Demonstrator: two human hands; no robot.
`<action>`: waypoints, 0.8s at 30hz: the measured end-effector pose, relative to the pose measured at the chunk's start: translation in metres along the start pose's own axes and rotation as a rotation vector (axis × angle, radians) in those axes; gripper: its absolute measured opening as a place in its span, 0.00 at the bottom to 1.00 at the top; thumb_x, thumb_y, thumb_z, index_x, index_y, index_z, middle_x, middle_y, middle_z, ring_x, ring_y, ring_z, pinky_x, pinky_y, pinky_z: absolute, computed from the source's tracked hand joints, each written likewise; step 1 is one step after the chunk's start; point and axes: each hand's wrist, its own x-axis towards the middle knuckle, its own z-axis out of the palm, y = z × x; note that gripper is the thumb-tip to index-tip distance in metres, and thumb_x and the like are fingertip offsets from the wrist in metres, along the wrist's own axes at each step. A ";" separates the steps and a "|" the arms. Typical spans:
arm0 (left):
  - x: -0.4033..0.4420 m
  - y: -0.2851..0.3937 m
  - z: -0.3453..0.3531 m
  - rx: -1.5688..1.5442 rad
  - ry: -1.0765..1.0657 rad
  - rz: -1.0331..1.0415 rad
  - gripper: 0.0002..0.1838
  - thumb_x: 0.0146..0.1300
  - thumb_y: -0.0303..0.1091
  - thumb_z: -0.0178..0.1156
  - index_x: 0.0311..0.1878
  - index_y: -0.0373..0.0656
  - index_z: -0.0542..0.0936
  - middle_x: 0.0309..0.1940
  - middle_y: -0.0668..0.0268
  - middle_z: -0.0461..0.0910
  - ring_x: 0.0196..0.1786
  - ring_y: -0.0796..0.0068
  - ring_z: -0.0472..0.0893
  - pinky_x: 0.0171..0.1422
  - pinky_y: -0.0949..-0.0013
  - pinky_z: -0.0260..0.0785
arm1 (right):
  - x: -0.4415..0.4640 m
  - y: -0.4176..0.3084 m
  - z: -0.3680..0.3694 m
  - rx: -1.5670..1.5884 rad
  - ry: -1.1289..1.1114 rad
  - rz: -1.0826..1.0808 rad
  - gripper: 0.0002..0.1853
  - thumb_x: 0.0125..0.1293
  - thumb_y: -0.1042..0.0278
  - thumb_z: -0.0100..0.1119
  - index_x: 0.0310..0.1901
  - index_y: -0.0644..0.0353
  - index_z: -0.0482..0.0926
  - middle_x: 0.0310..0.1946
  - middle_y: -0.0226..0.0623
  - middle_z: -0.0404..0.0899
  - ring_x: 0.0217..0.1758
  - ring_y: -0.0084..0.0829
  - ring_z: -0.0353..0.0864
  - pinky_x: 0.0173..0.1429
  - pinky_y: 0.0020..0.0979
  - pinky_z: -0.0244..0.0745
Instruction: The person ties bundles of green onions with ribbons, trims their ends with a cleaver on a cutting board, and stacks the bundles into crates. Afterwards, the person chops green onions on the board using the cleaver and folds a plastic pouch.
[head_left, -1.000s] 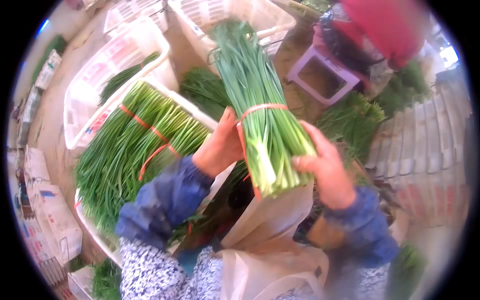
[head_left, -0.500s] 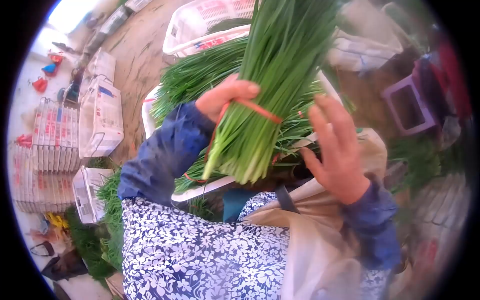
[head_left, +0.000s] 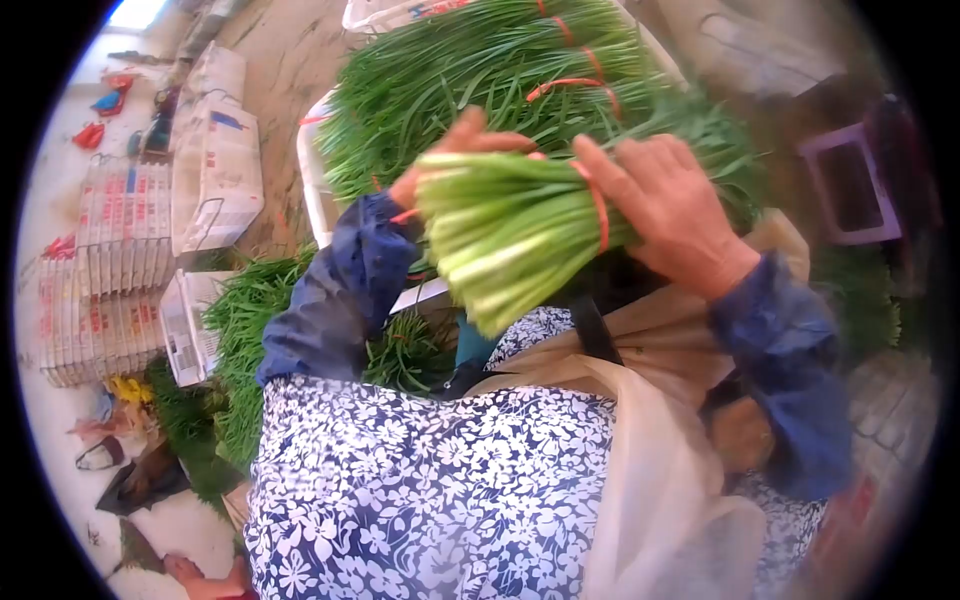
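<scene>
A thick bunch of garlic chives (head_left: 520,215) lies across both hands, its pale cut ends facing me and to the left. A red tie (head_left: 598,205) circles it. My right hand (head_left: 675,205) wraps over the bunch just right of the tie, fingers on top. My left hand (head_left: 455,155) is behind the cut-end side, thumb and fingers around the far edge, partly hidden by the stems. Another red strip end (head_left: 405,216) sticks out by the left hand. Beneath and beyond is a white crate (head_left: 318,190) filled with tied chive bunches (head_left: 450,75).
More loose chives (head_left: 255,330) lie on the left beside a small white crate (head_left: 190,320). Stacked white crates (head_left: 110,270) stand farther left. A purple frame-like object (head_left: 850,185) is at right. Another white crate (head_left: 375,14) sits at the back.
The bunch has swung down from upright to lying nearly level, cut ends now leftward. My right hand, open and apart before, has come onto the bunch. The view has shifted.
</scene>
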 end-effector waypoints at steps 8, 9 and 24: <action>-0.069 -0.060 -0.179 1.350 0.869 0.602 0.25 0.67 0.49 0.57 0.52 0.34 0.79 0.42 0.51 0.83 0.45 0.55 0.82 0.52 0.59 0.73 | 0.009 0.056 -0.015 -0.018 -0.057 0.088 0.50 0.37 0.80 0.68 0.70 0.50 0.65 0.40 0.40 0.73 0.46 0.44 0.75 0.50 0.41 0.68; -0.076 -0.067 -0.184 1.347 0.876 0.584 0.25 0.67 0.49 0.57 0.52 0.34 0.79 0.42 0.51 0.83 0.45 0.55 0.82 0.52 0.59 0.73 | 0.012 0.062 -0.010 -0.030 -0.066 0.097 0.49 0.38 0.81 0.67 0.69 0.48 0.65 0.40 0.40 0.73 0.46 0.44 0.75 0.50 0.41 0.69; -0.090 -0.080 -0.095 1.754 0.530 0.613 0.45 0.39 0.50 0.75 0.61 0.39 0.72 0.42 0.59 0.77 0.45 0.56 0.76 0.50 0.56 0.64 | 0.138 0.025 -0.026 -0.137 -0.290 0.119 0.39 0.47 0.65 0.69 0.65 0.58 0.70 0.49 0.48 0.74 0.57 0.50 0.73 0.62 0.45 0.67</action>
